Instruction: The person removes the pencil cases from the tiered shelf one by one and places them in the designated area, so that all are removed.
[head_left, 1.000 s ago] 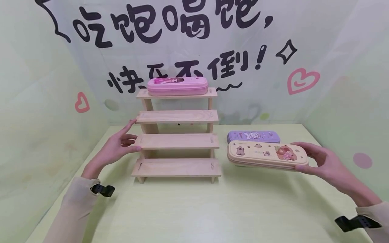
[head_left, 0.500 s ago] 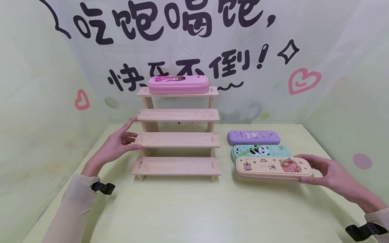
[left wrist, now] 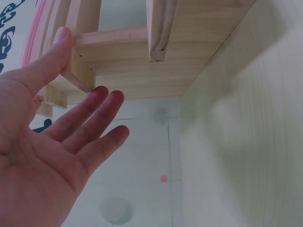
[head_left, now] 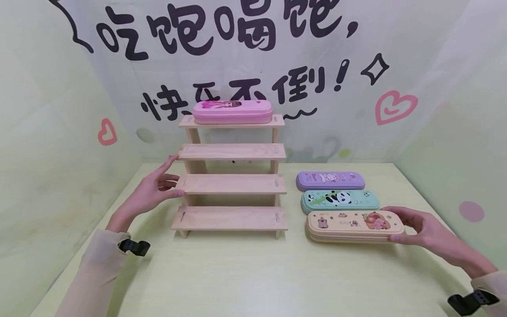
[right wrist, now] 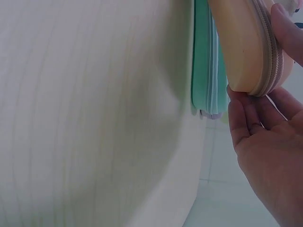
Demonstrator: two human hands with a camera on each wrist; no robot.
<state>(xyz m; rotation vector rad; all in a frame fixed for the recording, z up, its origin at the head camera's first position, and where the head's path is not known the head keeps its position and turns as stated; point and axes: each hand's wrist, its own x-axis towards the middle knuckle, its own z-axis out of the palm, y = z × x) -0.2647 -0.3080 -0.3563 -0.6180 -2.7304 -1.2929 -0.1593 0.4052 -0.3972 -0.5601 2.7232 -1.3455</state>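
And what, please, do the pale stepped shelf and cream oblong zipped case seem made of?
The pale stepped shelf looks like bare, matte wood: grain shows. The cream oblong zipped case looks smooth, perhaps moulded plastic or coated foam, its shell evenly rounded.

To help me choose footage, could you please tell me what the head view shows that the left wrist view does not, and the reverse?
Only the head view shows the right hand gripping the cream case, with the green case and purple case behind it.
Only the left wrist view shows the palm of the left hand full on and the left side of the wooden shelf close up.
Both show the left hand at the shelf, and the table.
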